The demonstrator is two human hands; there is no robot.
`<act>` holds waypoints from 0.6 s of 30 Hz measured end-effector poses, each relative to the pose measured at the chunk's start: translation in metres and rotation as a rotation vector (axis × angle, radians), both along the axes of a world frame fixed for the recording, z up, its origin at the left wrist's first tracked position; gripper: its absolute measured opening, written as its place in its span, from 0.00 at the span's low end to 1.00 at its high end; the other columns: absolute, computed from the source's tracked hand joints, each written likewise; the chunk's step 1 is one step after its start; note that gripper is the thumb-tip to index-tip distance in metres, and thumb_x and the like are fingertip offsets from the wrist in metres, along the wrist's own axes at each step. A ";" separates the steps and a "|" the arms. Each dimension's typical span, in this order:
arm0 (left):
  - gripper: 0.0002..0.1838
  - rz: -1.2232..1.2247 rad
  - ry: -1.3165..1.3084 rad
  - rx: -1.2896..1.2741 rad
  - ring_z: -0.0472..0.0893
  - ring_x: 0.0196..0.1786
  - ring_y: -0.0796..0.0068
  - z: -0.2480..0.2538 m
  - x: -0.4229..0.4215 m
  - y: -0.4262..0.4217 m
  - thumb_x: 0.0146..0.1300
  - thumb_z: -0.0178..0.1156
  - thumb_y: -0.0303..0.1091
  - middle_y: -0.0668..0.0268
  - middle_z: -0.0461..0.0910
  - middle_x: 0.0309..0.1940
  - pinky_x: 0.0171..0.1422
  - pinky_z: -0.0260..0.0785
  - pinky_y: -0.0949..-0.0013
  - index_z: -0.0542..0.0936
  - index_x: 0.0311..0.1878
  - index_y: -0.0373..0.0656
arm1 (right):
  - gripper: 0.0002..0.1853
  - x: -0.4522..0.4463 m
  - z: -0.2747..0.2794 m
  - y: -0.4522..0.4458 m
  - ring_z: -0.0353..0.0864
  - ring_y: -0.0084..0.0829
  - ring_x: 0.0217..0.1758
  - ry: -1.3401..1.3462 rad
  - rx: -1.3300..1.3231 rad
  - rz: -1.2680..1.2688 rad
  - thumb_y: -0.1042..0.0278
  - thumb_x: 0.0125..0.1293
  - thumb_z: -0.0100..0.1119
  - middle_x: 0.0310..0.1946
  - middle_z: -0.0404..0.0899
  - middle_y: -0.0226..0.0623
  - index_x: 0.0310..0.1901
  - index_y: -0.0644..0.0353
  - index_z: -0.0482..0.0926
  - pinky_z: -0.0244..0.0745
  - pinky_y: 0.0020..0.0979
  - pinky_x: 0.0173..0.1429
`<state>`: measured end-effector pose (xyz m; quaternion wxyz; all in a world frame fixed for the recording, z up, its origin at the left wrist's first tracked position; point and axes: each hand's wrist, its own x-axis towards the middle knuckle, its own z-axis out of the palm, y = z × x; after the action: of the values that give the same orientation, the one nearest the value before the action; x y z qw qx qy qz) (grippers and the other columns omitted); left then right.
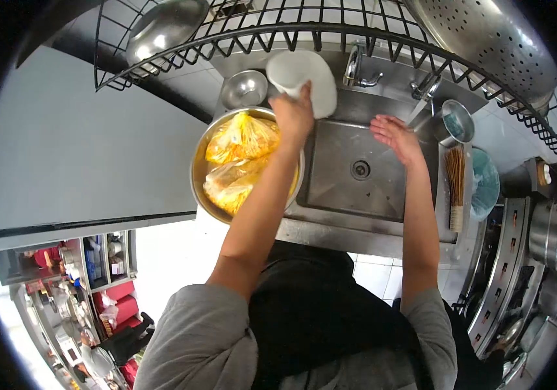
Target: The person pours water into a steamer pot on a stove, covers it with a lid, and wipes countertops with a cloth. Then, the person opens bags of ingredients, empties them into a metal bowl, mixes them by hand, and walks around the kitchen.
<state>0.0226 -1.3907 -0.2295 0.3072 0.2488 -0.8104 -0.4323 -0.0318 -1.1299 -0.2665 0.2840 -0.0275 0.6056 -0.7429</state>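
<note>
My left hand point(293, 112) grips the edge of a white plastic container point(320, 81) at the back left of the sink; motion blurs it slightly, and I cannot make out what is inside. Just below that hand, a large steel bowl point(198, 188) holds knotted clear plastic bags point(242, 140) with yellow contents. My right hand point(392, 133) is over the right side of the steel sink point(337, 185), fingers stretched out and holding nothing. A faucet point(354, 65) rises behind the sink between the two hands.
A small steel bowl point(244, 89) sits behind the large one. To the right are a second tap point(426, 88), a steel pot point(455, 123), a bamboo brush point(455, 188) and a bin with a green liner point(484, 185). A black wire rack point(304, 27) with a colander point(486, 45) hangs overhead.
</note>
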 end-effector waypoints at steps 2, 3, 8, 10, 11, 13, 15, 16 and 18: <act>0.30 0.035 -0.094 0.031 0.79 0.32 0.42 0.027 -0.004 -0.024 0.55 0.61 0.52 0.39 0.77 0.24 0.38 0.71 0.54 0.78 0.28 0.24 | 0.18 0.000 0.002 0.002 0.78 0.33 0.50 -0.006 -0.058 -0.001 0.64 0.66 0.53 0.48 0.77 0.45 0.53 0.66 0.71 0.74 0.32 0.54; 0.30 0.020 -0.120 -0.014 0.79 0.29 0.45 0.025 -0.012 -0.037 0.55 0.61 0.53 0.40 0.77 0.22 0.36 0.72 0.55 0.78 0.28 0.24 | 0.18 0.001 0.002 0.005 0.78 0.33 0.50 -0.007 -0.050 -0.012 0.64 0.66 0.53 0.48 0.77 0.45 0.53 0.66 0.71 0.74 0.32 0.54; 0.35 -0.134 -0.236 0.153 0.79 0.15 0.61 0.016 -0.044 -0.081 0.54 0.62 0.56 0.51 0.77 0.15 0.23 0.73 0.66 0.77 0.26 0.21 | 0.17 0.009 -0.006 0.012 0.79 0.32 0.48 -0.048 -0.029 -0.078 0.65 0.65 0.53 0.46 0.78 0.43 0.52 0.66 0.71 0.75 0.30 0.52; 0.36 -0.121 -0.270 0.191 0.82 0.23 0.60 0.027 -0.046 -0.085 0.51 0.64 0.57 0.48 0.78 0.21 0.19 0.71 0.66 0.77 0.31 0.21 | 0.17 0.007 -0.017 0.016 0.79 0.31 0.47 -0.065 -0.032 -0.113 0.66 0.65 0.53 0.45 0.78 0.42 0.52 0.65 0.71 0.75 0.30 0.51; 0.35 -0.095 -0.259 0.242 0.83 0.33 0.57 0.031 -0.045 -0.086 0.48 0.66 0.56 0.44 0.79 0.29 0.26 0.74 0.64 0.77 0.35 0.22 | 0.16 0.005 -0.022 0.018 0.79 0.30 0.47 -0.075 -0.042 -0.145 0.66 0.65 0.53 0.45 0.79 0.41 0.51 0.65 0.72 0.75 0.29 0.51; 0.33 -0.178 -0.268 -0.044 0.82 0.36 0.55 0.037 -0.028 -0.099 0.48 0.67 0.53 0.44 0.80 0.32 0.32 0.74 0.62 0.78 0.37 0.25 | 0.14 0.001 -0.030 0.022 0.80 0.30 0.45 -0.010 0.059 -0.170 0.66 0.65 0.53 0.45 0.79 0.39 0.50 0.63 0.73 0.75 0.29 0.49; 0.33 -0.355 -0.397 -0.478 0.81 0.42 0.55 0.062 0.011 -0.098 0.49 0.68 0.51 0.46 0.79 0.38 0.47 0.70 0.61 0.75 0.48 0.29 | 0.11 0.008 -0.029 0.020 0.80 0.29 0.41 0.177 0.374 -0.230 0.66 0.64 0.55 0.43 0.80 0.35 0.46 0.57 0.78 0.74 0.29 0.45; 0.31 -0.497 -0.435 -0.413 0.80 0.43 0.54 0.074 0.045 -0.093 0.50 0.68 0.49 0.48 0.79 0.39 0.47 0.70 0.61 0.76 0.48 0.32 | 0.11 0.014 -0.031 0.020 0.80 0.29 0.41 0.170 0.375 -0.234 0.66 0.64 0.55 0.43 0.80 0.35 0.46 0.57 0.78 0.74 0.29 0.45; 0.26 -0.659 -0.435 -0.519 0.77 0.46 0.53 0.085 0.116 -0.076 0.49 0.69 0.43 0.53 0.78 0.40 0.51 0.67 0.59 0.76 0.47 0.35 | 0.11 0.028 -0.033 0.022 0.80 0.31 0.39 0.653 0.738 -0.113 0.66 0.62 0.57 0.41 0.80 0.35 0.45 0.57 0.78 0.74 0.30 0.44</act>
<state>0.1388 -1.4664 -0.1443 0.0290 -0.0219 -0.9731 -0.2277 -0.0040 -1.1078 -0.2991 0.0294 -0.1236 0.8861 -0.4458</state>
